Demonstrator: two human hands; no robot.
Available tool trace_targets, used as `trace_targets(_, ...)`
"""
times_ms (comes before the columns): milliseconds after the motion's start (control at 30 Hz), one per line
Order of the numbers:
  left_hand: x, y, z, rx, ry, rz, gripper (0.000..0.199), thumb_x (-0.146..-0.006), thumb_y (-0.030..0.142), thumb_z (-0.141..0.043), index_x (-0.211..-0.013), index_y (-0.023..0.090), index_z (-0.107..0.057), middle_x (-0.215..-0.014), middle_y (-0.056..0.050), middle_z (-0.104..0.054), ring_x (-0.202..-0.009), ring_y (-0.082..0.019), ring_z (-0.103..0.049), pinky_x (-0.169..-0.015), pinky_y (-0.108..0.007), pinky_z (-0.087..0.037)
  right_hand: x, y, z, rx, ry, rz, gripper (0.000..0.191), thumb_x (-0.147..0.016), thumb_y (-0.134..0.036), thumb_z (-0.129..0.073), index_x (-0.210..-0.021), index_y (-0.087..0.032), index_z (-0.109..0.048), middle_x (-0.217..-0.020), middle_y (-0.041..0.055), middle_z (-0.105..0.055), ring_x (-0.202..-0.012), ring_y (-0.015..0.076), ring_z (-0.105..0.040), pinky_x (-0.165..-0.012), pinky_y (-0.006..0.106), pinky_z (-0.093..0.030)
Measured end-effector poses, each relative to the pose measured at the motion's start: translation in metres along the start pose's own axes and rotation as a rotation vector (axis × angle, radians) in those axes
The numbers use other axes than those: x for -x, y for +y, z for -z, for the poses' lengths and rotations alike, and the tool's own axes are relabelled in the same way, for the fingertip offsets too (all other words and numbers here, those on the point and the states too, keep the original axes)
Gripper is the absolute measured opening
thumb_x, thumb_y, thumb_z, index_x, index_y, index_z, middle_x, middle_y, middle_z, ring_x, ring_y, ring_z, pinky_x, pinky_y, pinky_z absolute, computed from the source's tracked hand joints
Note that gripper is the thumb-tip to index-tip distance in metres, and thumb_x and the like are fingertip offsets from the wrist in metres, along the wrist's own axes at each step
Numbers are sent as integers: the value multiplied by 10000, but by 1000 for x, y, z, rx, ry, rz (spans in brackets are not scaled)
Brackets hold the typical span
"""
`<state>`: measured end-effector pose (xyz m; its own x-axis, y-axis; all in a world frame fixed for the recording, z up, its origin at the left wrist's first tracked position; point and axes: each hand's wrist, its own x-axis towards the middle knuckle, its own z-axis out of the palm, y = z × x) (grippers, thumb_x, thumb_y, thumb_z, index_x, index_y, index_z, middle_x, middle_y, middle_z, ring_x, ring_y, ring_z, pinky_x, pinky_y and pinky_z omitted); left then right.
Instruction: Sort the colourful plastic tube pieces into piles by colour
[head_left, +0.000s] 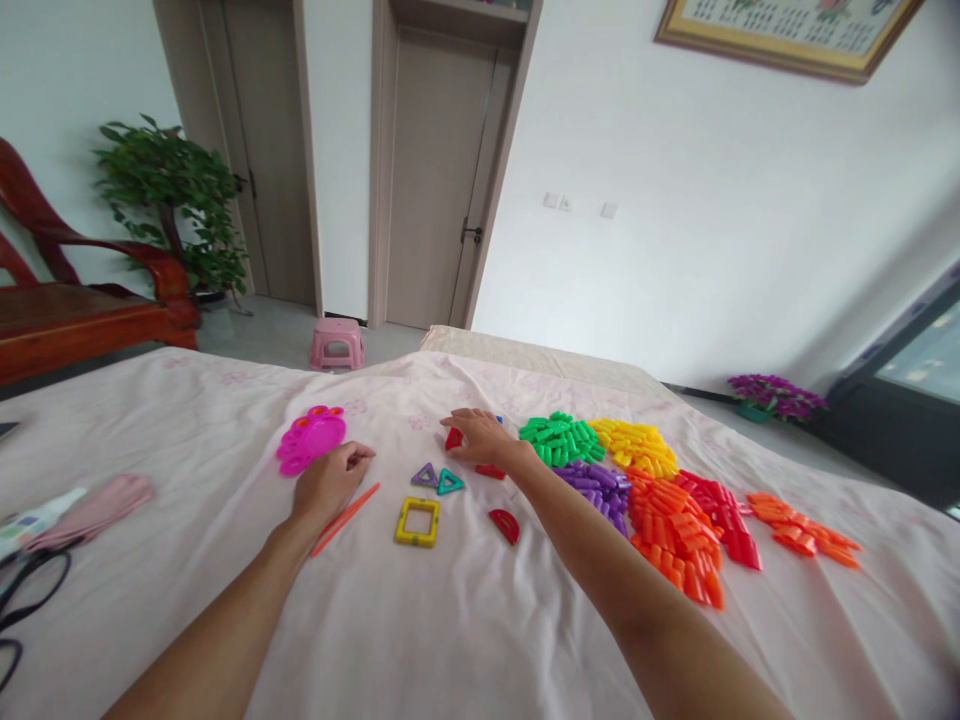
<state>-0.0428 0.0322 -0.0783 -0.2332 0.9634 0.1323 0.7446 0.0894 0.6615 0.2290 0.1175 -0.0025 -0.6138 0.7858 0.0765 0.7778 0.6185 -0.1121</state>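
Observation:
My right hand (478, 436) reaches across the bed sheet with its thumb and fingers around a red magnetic tile (454, 438), partly covered by the hand. Another red tile (490, 471) lies under my right wrist, and a bit of blue shows behind it. My left hand (331, 482) rests on the sheet with curled fingers, beside an orange stick (346, 519) and the pink paw-shaped tray (324, 434). Between the hands lie a purple triangle tile (425, 475), a teal triangle tile (450, 482) and a yellow square tile (417, 522). A red half-round tile (505, 526) is nearer me.
Right of my right arm are heaps of green (561, 440), yellow (637, 446), purple (596, 490) and orange pieces (675, 530), with red ones (724, 515) beside them. At left lie a pink cloth (101, 510) and black-framed glasses (34, 590). A pink stool (337, 343) stands beyond.

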Motion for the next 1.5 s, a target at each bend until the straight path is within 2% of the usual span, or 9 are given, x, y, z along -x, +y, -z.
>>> trace_targets(100,0,0,0,-19,-3,4,273,-882,391,-541,-1037,269,-731,-1032,3,-772,-902,-171,-686,-695,-247,-424,28,-7,14,-91,70,1,440,-846,-323,-664,-1279,-244,-659,-1288,87,-653,-1151,236,-600,-971,350,-431)
trace_targets(233,-1,-1,-1,-24,-3,4,278,-887,406,-527,-1035,281,-726,-1029,15,-770,-899,-170,-688,-682,-249,-421,85,-19,25,-103,39,-78,248,-837,-247,-653,-1071,-238,-735,-1083,42,-726,-1004,208,-655,-838,293,-463)
trace_targets(433,-2,-3,-2,-32,0,1,279,-884,407,-523,-1026,282,-728,-1028,12,-770,-910,-177,-691,-696,-256,-429,144,-34,9,52,-80,-214,236,-878,-274,-580,-1062,-210,-715,-1078,84,-707,-978,249,-676,-773,316,-469)
trace_targets(667,-3,-7,-4,-19,7,-17,279,-880,411,-530,-1022,278,-731,-1008,5,-769,-899,-181,-689,-703,-258,-439,130,-32,-17,201,-73,-346,220,-913,-152,-494,-1051,-135,-664,-1086,141,-659,-957,257,-682,-739,314,-480)
trace_targets(933,-3,-7,-3,86,9,-42,290,-852,395,-552,-1012,225,-725,-997,-34,-764,-900,-197,-679,-755,-280,-478,132,-38,-8,234,38,-415,259,-1004,-224,-402,-1068,-157,-644,-1095,135,-644,-920,243,-681,-666,303,-479)
trace_targets(1100,7,26,14,195,-156,-145,321,-841,439,-550,-957,186,-708,-909,-50,-751,-807,-194,-669,-715,-282,-494,152,-52,-15,83,78,-320,220,-962,-186,-463,-1080,-201,-649,-1103,98,-655,-965,210,-657,-685,272,-459)
trace_targets(1233,28,59,20,-44,-292,-200,263,-812,417,-582,-936,228,-718,-887,-32,-748,-808,-198,-665,-690,-278,-454,157,-57,-33,-5,114,-203,270,-944,-144,-464,-1075,-211,-691,-1048,93,-678,-1000,209,-628,-772,279,-452)
trace_targets(1333,47,73,13,-187,-339,-171,223,-778,353,-614,-950,249,-710,-856,-16,-749,-781,-197,-661,-640,-269,-402,159,-54,-39,-44,121,-141,265,-945,-165,-477,-1037,-217,-720,-980,78,-695,-967,208,-628,-806,284,-444)
trace_targets(1500,64,88,-10,-200,-368,-182,201,-799,260,-589,-970,224,-686,-830,-12,-745,-777,-175,-670,-639,-254,-384,165,-38,-40,-175,234,-231,299,-870,-129,-513,-1044,-233,-734,-1049,43,-720,-949,184,-664,-766,259,-446)
